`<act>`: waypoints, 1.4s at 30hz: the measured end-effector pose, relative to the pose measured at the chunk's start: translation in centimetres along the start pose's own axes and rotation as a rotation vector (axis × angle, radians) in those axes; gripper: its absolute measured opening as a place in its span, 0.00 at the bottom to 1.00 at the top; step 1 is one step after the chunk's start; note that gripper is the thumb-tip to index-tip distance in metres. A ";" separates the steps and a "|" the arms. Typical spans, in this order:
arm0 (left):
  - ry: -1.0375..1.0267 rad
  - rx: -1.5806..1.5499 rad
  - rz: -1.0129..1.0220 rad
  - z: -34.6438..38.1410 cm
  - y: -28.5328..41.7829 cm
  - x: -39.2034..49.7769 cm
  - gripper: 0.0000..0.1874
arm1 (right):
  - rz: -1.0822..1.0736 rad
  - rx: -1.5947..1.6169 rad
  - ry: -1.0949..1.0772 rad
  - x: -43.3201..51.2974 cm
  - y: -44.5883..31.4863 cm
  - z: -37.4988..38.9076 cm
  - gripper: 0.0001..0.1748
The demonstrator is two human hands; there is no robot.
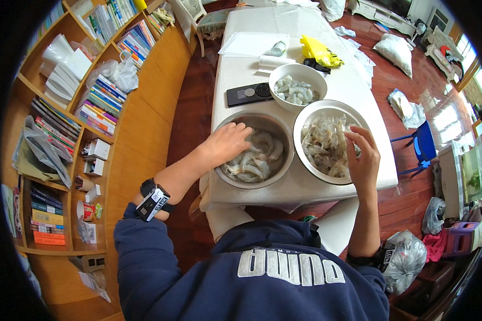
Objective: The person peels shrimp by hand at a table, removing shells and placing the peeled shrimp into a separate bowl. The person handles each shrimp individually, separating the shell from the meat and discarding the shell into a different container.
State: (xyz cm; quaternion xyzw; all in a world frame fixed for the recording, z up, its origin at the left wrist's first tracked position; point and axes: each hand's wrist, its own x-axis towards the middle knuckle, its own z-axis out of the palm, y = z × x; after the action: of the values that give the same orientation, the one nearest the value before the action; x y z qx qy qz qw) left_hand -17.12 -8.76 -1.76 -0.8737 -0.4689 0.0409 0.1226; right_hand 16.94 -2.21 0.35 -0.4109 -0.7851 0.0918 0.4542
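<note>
My left hand (229,141) reaches over the metal bowl of whole shrimp (254,170), its fingertips at the shrimp; whether it grips one is hidden. Above the right part of a wide white-rimmed basin (297,156) is my right hand (362,150), fingers bent, thumb near the index finger; I cannot tell if something small is between them. Shrimp shells and heads (325,146) fill much of that basin. Behind both vessels, a white bowl (276,98) holds peeled shrimp (297,91).
A black phone (241,95) lies left of the white bowl. Beyond are a paper roll (275,61), a glass jar (278,48) and a yellow plastic bag (319,51). A wooden bookshelf (144,108) stands left; a blue chair (425,142) is right of the table (241,196).
</note>
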 end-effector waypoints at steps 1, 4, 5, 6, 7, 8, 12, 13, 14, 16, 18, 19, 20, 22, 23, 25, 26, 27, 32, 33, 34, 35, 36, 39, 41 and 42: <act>0.005 0.007 0.040 -0.3 -0.2 0.0 0.05 | 0.002 0.013 0.003 0.0 0.0 0.0 0.06; -0.070 -0.001 0.134 -1.1 -1.1 0.3 0.03 | 0.009 0.040 0.007 0.1 0.1 -0.1 0.07; -0.132 -0.019 0.150 -1.4 -1.5 0.5 0.04 | 0.009 0.043 0.005 0.1 0.1 -0.1 0.07; -0.168 -0.038 0.169 -1.5 -1.6 0.5 0.05 | 0.014 0.052 0.001 0.1 0.0 -0.1 0.07; -0.214 -0.078 0.142 -1.6 -1.6 0.5 0.05 | 0.010 0.045 0.004 0.1 0.0 0.0 0.06; -0.234 -0.121 0.117 -1.7 -1.5 0.4 0.06 | 0.010 0.044 0.004 0.1 -0.1 0.0 0.06; -0.433 -0.159 0.103 -1.8 -1.0 0.7 0.08 | 0.009 0.074 -0.002 0.1 -0.4 0.1 0.06; -0.470 -0.140 0.100 -1.8 -0.9 0.8 0.09 | -0.004 0.067 -0.002 0.1 -0.4 0.1 0.06; -0.491 -0.124 0.102 -1.9 -0.8 0.9 0.10 | -0.008 0.062 -0.003 0.0 -0.5 0.0 0.06; -0.532 -0.132 0.107 -2.3 -1.0 1.0 0.11 | -0.023 0.045 -0.003 0.0 -0.5 -0.3 0.06; -0.582 -0.176 0.111 -2.9 -1.4 1.0 0.13 | -0.003 0.050 0.008 0.1 -0.5 -0.7 0.06; -0.597 -0.278 0.050 -3.3 -1.7 0.9 0.13 | 0.010 0.055 0.011 0.2 -0.5 -0.8 0.06; -0.619 -0.374 -0.014 -3.7 -2.1 0.8 0.14 | 0.016 0.074 0.014 0.3 -0.5 -0.8 0.06; -0.574 -0.537 -0.059 -4.7 -2.9 0.6 0.14 | 0.033 0.114 0.016 0.4 -0.7 -0.7 0.06; -0.553 -0.628 -0.088 -5.0 -3.2 0.6 0.14 | 0.028 0.122 0.012 0.4 -0.8 -0.6 0.06; -0.511 -0.806 -0.151 -5.6 -3.9 0.8 0.14 | 0.011 0.138 0.007 0.5 -1.0 -0.3 0.06; -0.485 -0.842 -0.145 -5.8 -4.3 0.7 0.14 | 0.015 0.144 0.010 0.6 -1.1 0.0 0.06; -0.454 -0.932 -0.170 -5.9 -4.4 0.7 0.13 | 0.014 0.134 0.007 0.6 -1.2 0.1 0.06; -0.363 -1.252 -0.304 -5.3 -4.5 0.3 0.08 | 0.020 0.151 -0.025 0.5 -1.1 0.6 0.06; -0.387 -1.250 -0.367 -5.3 -4.5 0.2 0.07 | 0.025 0.158 -0.037 0.4 -1.1 0.6 0.06; -0.423 -1.210 -0.354 -5.3 -4.6 0.2 0.08 | 0.001 0.154 -0.053 0.4 -1.1 0.6 0.07; -0.406 -1.211 -0.313 -5.5 -4.6 0.3 0.08 | 0.012 0.174 -0.063 0.4 -1.2 0.6 0.07; -0.403 -1.200 -0.297 -5.8 -4.7 0.4 0.08 | 0.023 0.192 -0.072 0.4 -1.3 0.6 0.08; -0.313 -1.264 -0.219 -6.7 -4.5 2.1 0.10 | 0.014 0.246 -0.115 0.8 -1.7 0.4 0.12; -0.244 -1.396 -0.182 -7.2 -4.0 4.5 0.11 | -0.005 0.285 -0.149 1.3 -2.1 0.5 0.15; -0.238 -1.386 -0.155 -7.3 -3.6 6.1 0.13 | 0.005 0.329 -0.164 1.5 -2.4 0.6 0.17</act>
State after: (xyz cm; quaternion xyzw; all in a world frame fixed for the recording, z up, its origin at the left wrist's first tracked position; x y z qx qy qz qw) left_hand -15.27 -3.09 6.45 -0.7043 -0.4579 -0.1806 -0.5116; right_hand 14.76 -2.52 2.15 -0.3244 -0.7928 0.2532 0.4496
